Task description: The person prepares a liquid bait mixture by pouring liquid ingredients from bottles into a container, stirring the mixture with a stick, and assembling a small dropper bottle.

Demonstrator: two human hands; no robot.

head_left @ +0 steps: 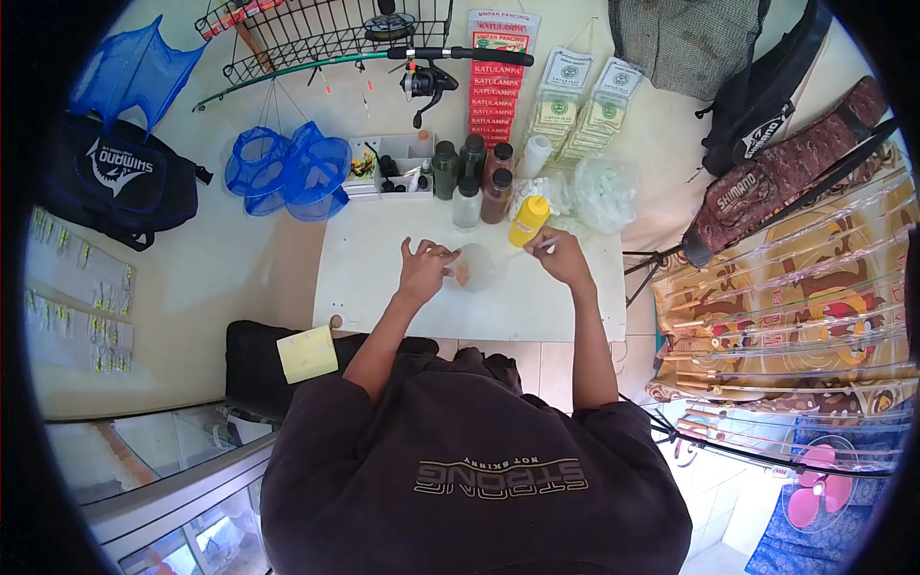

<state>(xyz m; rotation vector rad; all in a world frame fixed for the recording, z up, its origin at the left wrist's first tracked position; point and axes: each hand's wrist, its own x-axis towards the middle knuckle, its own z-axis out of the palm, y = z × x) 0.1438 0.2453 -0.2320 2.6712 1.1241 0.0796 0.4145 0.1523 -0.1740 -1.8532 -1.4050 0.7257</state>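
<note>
On the white table stands a translucent round container (479,267) with something brownish at its left side. My left hand (425,268) touches the container's left rim, its fingers bent around the edge. To the right, my right hand (561,259) pinches a thin pale utensil (544,245), which points left towards the container. Just behind that hand is a yellow squeeze bottle (529,221), slightly tilted in view. A clear bottle with a white cap (467,203) stands behind the container.
Dark and brown bottles (497,195) stand at the back of the white table (383,287), beside plastic bags (605,194) and a white organizer tray (418,149). A fishing rod with a reel (422,83) hangs above. A yellow pad (308,355) lies at the left.
</note>
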